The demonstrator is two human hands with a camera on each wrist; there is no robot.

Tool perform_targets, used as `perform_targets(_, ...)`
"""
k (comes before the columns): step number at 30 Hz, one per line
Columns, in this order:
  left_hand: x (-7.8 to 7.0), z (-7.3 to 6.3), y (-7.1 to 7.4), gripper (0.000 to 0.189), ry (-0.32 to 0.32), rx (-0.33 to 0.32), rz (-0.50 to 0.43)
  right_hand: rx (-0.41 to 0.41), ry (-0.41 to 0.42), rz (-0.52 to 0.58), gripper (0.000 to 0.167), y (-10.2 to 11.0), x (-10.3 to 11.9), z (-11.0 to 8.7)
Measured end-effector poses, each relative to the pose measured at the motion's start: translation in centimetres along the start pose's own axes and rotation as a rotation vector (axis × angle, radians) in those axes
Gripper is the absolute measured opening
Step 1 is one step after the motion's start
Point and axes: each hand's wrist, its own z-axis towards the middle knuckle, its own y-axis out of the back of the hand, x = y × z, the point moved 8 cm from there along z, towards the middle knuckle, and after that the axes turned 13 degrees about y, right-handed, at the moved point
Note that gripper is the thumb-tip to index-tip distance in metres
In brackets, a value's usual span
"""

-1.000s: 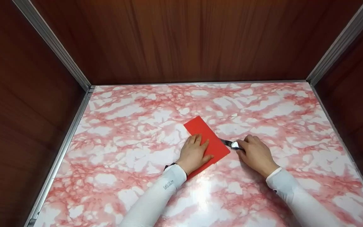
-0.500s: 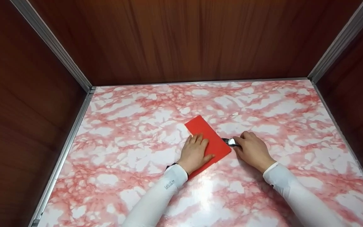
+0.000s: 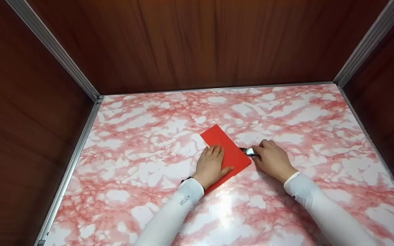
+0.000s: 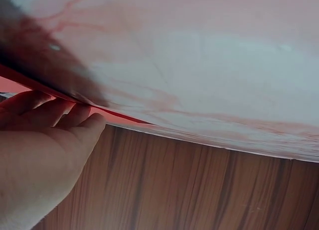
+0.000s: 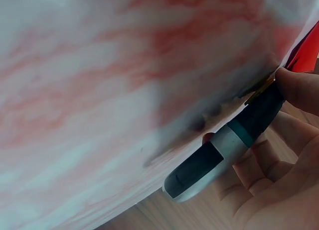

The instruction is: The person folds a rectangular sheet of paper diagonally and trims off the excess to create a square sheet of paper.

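Observation:
A sheet of red paper (image 3: 219,137), apparently folded, lies slantwise on the marbled table. My left hand (image 3: 210,164) rests on its left part, fingers straight and thumb spread toward the right; the left wrist view has these fingers (image 4: 75,115) pressing the sheet near the tabletop. To the right, my right hand (image 3: 273,160) grips what looks like a utility knife (image 3: 250,152) with a black-and-silver handle. Its front end meets the paper's right edge, and the tip is hidden there. In the right wrist view, thumb and fingers hold the knife (image 5: 222,150) low over the table.
The table (image 3: 142,136) has a pink-and-white marbled top. Dark wood-grain panels (image 3: 197,44) stand at the back and both sides, with metal strips (image 3: 63,58) along the corners. White sleeves (image 3: 174,212) cover both forearms.
My right hand has moved slightly left and toward the back with the utility knife, along the paper's right edge. The left hand and the paper have hardly moved.

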Motion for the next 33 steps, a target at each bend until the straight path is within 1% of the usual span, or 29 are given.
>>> perform_targets(5, 0.1, 0.1, -0.1, 0.087, 0.006, 0.003, -0.002, -0.015, 0.002, 0.003, 0.026, 0.1, -0.1, 0.2)
perform_targets(10, 0.0, 0.2, -0.1, 0.086, 0.010, 0.022, -0.009, -0.023, -0.020, 0.005, 0.026, 0.1, -0.5, -0.1)
perform_targets(14, -0.3, 0.3, 0.0, 0.086, -0.001, 0.038, -0.014, -0.029, -0.041, 0.014, 0.027, 0.2, -0.8, -0.5)
perform_targets(18, -0.5, 0.3, 0.1, 0.085, -0.013, 0.031, -0.015, -0.045, -0.065, 0.023, 0.028, 0.4, -1.2, -0.8)
perform_targets(22, -0.5, 0.3, 0.0, 0.084, -0.011, 0.026, -0.014, -0.036, -0.083, 0.032, 0.030, 0.4, -1.5, -0.9)
perform_targets(27, -0.2, 0.3, -0.1, 0.084, -0.004, 0.034, -0.027, -0.020, -0.083, 0.036, 0.029, 0.2, -1.5, -0.7)
perform_targets(33, 0.1, 0.2, -0.1, 0.084, 0.005, 0.031, -0.021, -0.023, -0.053, 0.026, 0.030, 0.2, -1.1, -0.2)
